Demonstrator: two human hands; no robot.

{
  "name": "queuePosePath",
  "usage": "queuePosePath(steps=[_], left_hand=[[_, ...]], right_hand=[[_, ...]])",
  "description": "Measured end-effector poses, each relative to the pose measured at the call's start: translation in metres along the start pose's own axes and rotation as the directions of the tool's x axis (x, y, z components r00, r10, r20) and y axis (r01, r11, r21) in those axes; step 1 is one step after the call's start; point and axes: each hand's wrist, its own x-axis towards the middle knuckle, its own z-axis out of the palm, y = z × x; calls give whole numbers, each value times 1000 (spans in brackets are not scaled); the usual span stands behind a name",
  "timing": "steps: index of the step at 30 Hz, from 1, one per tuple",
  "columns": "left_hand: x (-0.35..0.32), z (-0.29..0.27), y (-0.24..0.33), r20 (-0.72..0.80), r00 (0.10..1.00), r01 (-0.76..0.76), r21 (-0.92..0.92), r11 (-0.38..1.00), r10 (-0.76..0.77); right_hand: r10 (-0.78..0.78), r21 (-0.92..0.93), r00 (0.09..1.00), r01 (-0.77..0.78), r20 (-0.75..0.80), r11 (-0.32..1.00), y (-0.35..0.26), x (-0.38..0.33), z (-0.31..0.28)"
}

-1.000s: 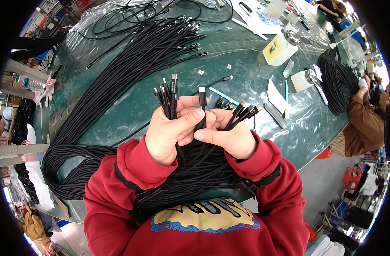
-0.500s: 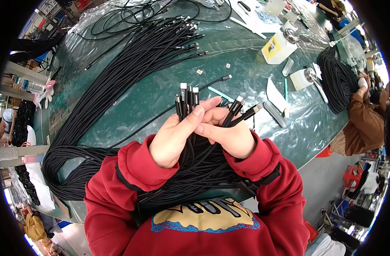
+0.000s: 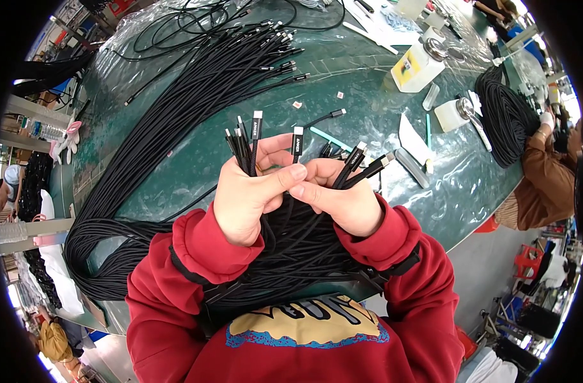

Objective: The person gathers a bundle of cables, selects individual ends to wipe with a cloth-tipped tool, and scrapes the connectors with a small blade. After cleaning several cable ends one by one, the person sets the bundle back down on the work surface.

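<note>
Several black braided charging cables (image 3: 256, 137) with metal plugs stand up out of my left hand (image 3: 250, 191), which is closed round them. One cable end (image 3: 297, 142) is pinched apart from these, upright between the left thumb and fingers. My right hand (image 3: 339, 195) is closed on a few more cable ends (image 3: 352, 165) that slant up to the right. Both thumb tips nearly meet in the middle. Below the hands, a thick heap of black cables (image 3: 298, 255) lies across the table edge in front of me.
A long cable bundle (image 3: 170, 121) curves over the green table (image 3: 342, 137) on the left. At the right stand two clear bottles, a larger bottle (image 3: 414, 67) and a smaller bottle (image 3: 453, 116). Beyond them lies a coiled cable bundle (image 3: 503, 118), beside a person in a brown sleeve (image 3: 543, 179).
My left hand has shifted slightly left, and its cable ends have fanned out leftward. One end now stands apart near the thumb. The right hand has stayed almost still.
</note>
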Motion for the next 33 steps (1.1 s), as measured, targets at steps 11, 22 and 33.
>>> queuePosePath(steps=[11, 22, 33], left_hand=[[0, -3, -2, 59, 998, 7, -37, 999, -5], [-1, -3, -2, 134, 991, 17, -110, 994, -2], [-1, -2, -1, 40, 999, 0, -10, 1000, 0]], right_hand=[[40, -18, 996, -39, 75, 999, 0, 1, -3], [-9, 60, 999, 6, 52, 998, 9, 1, -3], [-42, 76, 974, 25, 223, 997, -9, -1, 0]])
